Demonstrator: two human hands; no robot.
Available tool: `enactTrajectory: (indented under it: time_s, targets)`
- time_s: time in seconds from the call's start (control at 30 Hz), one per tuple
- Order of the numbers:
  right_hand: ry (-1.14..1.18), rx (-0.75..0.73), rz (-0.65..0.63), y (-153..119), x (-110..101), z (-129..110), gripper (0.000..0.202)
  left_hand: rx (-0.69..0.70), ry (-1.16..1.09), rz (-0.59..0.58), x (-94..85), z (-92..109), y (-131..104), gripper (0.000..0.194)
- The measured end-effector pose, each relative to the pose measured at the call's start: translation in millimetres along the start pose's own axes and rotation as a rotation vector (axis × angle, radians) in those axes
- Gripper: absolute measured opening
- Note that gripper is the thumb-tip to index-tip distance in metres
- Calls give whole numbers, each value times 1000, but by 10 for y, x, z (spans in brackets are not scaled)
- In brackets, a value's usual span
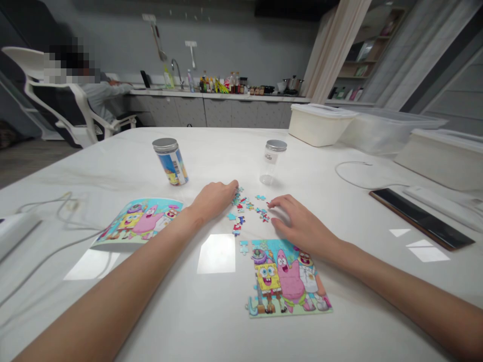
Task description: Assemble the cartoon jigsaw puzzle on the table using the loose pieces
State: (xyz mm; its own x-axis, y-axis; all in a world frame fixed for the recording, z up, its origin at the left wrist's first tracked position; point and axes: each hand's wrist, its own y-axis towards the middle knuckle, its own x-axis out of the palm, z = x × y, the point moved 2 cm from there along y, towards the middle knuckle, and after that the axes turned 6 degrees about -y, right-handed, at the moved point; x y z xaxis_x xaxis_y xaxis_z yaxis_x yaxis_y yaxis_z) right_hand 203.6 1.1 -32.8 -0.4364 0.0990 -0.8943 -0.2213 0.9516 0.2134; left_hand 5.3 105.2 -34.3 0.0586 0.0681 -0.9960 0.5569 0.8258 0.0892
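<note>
A cartoon jigsaw puzzle [289, 276], mostly joined, lies on the white table near me, with a loose blue piece [244, 247] by its upper left corner. Beyond it is a scatter of small puzzle pieces [241, 206]. My left hand [216, 197] rests at the left edge of this scatter, fingers curled together at the pieces; whatever they hold is hidden. My right hand [296, 218] is on the other side, thumb and fingers apart, fingertips close to a few pieces [263, 215]. A curved picture sheet [141, 218] with the same cartoon lies left, partly behind my left forearm.
Two lidded jars stand farther back: one with a printed label [171, 163], one clear [272, 163]. Lidded plastic boxes [320, 125] and a dark flat device [420, 216] are on the right. Cables [56, 244] run along the left. A person sits at the far left.
</note>
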Motion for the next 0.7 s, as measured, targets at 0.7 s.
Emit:
enactTrajectory:
  time_s: [0.7]
  targets:
    - [-19,-4,2,2,-16,-6,22,248,-635,-569,-320,172,-282,44]
